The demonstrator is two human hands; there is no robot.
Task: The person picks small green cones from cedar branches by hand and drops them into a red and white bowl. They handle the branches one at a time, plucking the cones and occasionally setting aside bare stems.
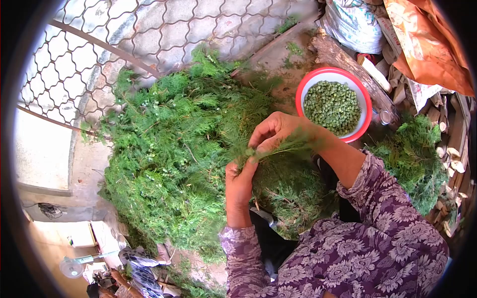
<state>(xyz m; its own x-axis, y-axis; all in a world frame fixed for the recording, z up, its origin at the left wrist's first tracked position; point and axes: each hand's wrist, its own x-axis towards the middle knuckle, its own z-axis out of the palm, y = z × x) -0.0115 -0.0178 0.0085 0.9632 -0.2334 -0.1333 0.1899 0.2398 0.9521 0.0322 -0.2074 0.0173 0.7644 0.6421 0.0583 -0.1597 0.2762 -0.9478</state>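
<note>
Left hand (239,185) and right hand (278,131) both pinch one green sprig (271,149), fingers curled closed around it. At 1 o'clock I see the red bowl (362,94) roughly full of picked green berries (332,107). At 9 o'clock the large foliage pile (174,149) looks mostly unprocessed.

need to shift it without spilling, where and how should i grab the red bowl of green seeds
Grip the red bowl by its bare rim, probably with both hands on opposite sides, coming from above. It sits upright and is heaped with green seeds, so lifting it level from the rim should keep them in.
</note>
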